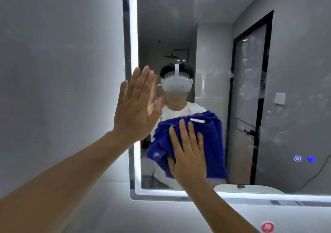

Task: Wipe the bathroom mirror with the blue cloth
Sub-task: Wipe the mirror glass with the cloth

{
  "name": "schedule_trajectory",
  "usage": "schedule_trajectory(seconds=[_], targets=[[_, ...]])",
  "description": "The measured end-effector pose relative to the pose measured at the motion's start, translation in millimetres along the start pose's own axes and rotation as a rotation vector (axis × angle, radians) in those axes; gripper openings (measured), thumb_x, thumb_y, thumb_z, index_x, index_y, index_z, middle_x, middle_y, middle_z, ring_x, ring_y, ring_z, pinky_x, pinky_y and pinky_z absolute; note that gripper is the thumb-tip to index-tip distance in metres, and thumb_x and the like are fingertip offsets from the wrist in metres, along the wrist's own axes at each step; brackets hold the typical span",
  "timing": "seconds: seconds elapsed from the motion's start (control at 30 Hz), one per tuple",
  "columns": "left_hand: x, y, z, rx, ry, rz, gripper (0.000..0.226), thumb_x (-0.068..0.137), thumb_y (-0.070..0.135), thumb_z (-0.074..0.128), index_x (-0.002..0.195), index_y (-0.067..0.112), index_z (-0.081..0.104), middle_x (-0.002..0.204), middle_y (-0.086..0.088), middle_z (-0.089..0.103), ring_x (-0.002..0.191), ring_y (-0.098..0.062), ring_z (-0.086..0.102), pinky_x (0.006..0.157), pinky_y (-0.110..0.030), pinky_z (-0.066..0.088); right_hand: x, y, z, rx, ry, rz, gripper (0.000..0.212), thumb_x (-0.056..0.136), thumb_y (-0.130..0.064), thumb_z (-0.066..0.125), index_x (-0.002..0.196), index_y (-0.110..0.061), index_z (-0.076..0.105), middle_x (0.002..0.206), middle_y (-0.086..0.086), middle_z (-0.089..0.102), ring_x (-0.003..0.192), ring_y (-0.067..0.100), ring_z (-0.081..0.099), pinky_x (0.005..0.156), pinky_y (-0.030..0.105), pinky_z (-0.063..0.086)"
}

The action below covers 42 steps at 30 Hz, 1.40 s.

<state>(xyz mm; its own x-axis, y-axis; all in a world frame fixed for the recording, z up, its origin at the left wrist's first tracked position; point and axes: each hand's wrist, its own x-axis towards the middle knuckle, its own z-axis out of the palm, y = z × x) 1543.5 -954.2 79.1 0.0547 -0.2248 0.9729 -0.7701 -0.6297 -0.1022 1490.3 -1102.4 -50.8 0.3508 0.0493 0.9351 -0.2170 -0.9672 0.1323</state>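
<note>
- The right hand presses the blue cloth flat against the lower left part of the bathroom mirror; its fingers lie straight and spread on the bunched fabric, not curled round it.
- The left hand is held up with fingers straight and together, holding nothing, at the mirror's lit left edge; whether it touches the glass I cannot tell.
- Wiping looks under way but far from finished: pale smears and spots show across the right side of the glass, over the reflected door.
- Left to do, by my judgement: the right half and the upper area, near the touch buttons.
</note>
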Motion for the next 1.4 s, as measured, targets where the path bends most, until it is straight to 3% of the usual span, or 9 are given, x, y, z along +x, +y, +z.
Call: schedule_trajectory(seconds=[0.2, 0.3, 0.43, 0.53, 0.67, 0.77, 0.97, 1.2, 1.4], targets=[[-12.4, -5.9, 3.3, -0.033, -0.032, -0.012, 0.063, 0.1, 0.044, 0.031, 0.154, 0.013, 0.026, 0.162, -0.004, 0.017, 0.151, -0.019, 0.007, 0.12, -0.031, -0.011, -75.8, -21.3, 31.8, -0.109, -0.268, -0.32, 0.091, 0.076, -0.045, 0.069, 0.15, -0.017, 0.026, 0.157, 0.009, 0.023, 0.142, 0.029, 0.023, 0.117, 0.048, 0.015], [-16.7, -5.9, 9.8, -0.038, -0.046, 0.0, 0.061, 0.1, 0.04, 0.039, 0.154, 0.014, 0.026, 0.163, -0.003, 0.017, 0.151, -0.018, 0.005, 0.121, -0.035, -0.007, -106.2, -3.4, 29.6, -0.188, -0.392, -0.503, 0.089, 0.075, -0.036, 0.07, 0.151, -0.019, 0.027, 0.158, 0.006, 0.023, 0.144, 0.026, 0.023, 0.118, 0.046, 0.015], [-20.7, -12.0, 11.4, -0.029, -0.036, 0.011, 0.061, 0.1, 0.041, 0.039, 0.154, 0.015, 0.026, 0.163, -0.002, 0.017, 0.151, -0.017, 0.005, 0.121, -0.034, -0.009, -124.4, 41.3, 14.4, -0.275, -0.47, -0.682, 0.094, 0.07, -0.035, 0.077, 0.15, -0.022, 0.03, 0.157, 0.001, 0.026, 0.143, 0.022, 0.028, 0.119, 0.044, 0.0], [-25.0, -18.6, 10.1, -0.028, -0.052, 0.011, 0.062, 0.1, 0.044, 0.036, 0.154, 0.015, 0.025, 0.163, -0.002, 0.016, 0.151, -0.017, 0.004, 0.121, -0.035, -0.01, -103.4, 56.3, 2.6, -0.23, -0.444, -0.577, 0.112, 0.052, -0.04, 0.087, 0.148, -0.022, 0.034, 0.157, 0.003, 0.026, 0.143, 0.024, 0.024, 0.117, 0.044, 0.008], [-24.9, -26.5, 4.2, -0.029, -0.052, 0.011, 0.063, 0.101, 0.046, 0.029, 0.155, 0.015, 0.024, 0.163, -0.003, 0.015, 0.151, -0.019, 0.005, 0.121, -0.037, -0.009, -49.7, 23.0, 3.7, -0.073, -0.139, -0.279, 0.066, 0.087, -0.031, 0.058, 0.147, -0.017, 0.034, 0.156, 0.008, 0.025, 0.146, 0.028, 0.015, 0.119, 0.046, 0.007], [-19.8, -31.6, -2.6, -0.008, -0.035, 0.014, 0.064, 0.101, 0.049, 0.024, 0.154, 0.014, 0.024, 0.163, -0.006, 0.016, 0.151, -0.022, 0.008, 0.121, -0.037, -0.007, -26.3, -27.9, 16.0, -0.012, -0.11, -0.142, 0.06, 0.09, -0.037, 0.044, 0.146, -0.014, 0.035, 0.154, 0.011, 0.031, 0.145, 0.032, 0.019, 0.119, 0.047, 0.008], [-22.3, -36.0, -11.0, 0.012, -0.051, 0.01, 0.065, 0.099, 0.047, 0.024, 0.154, 0.012, 0.022, 0.162, -0.007, 0.016, 0.151, -0.023, 0.008, 0.121, -0.043, -0.003, -69.3, -64.3, 36.8, -0.062, -0.366, -0.395, 0.088, 0.073, -0.031, 0.069, 0.149, -0.014, 0.028, 0.157, 0.009, 0.024, 0.144, 0.029, 0.02, 0.117, 0.048, 0.013], [-24.2, -25.8, -8.6, -0.011, -0.063, -0.006, 0.065, 0.099, 0.047, 0.025, 0.155, 0.014, 0.02, 0.163, -0.006, 0.014, 0.151, -0.022, 0.006, 0.121, -0.043, -0.004, -137.6, 18.1, 14.0, -0.225, -0.557, -0.607, 0.086, 0.071, -0.026, 0.075, 0.148, -0.022, 0.036, 0.155, -0.001, 0.032, 0.141, 0.021, 0.031, 0.118, 0.044, 0.003], [-13.7, -10.0, -2.4, -0.008, -0.024, 0.008, 0.063, 0.1, 0.044, 0.032, 0.154, 0.014, 0.023, 0.163, -0.006, 0.015, 0.151, -0.021, 0.005, 0.121, -0.037, -0.009, -91.0, 66.5, -27.5, -0.178, -0.469, -0.438, 0.099, 0.055, -0.027, 0.087, 0.143, -0.019, 0.043, 0.151, 0.006, 0.038, 0.138, 0.027, 0.035, 0.116, 0.044, 0.011]])
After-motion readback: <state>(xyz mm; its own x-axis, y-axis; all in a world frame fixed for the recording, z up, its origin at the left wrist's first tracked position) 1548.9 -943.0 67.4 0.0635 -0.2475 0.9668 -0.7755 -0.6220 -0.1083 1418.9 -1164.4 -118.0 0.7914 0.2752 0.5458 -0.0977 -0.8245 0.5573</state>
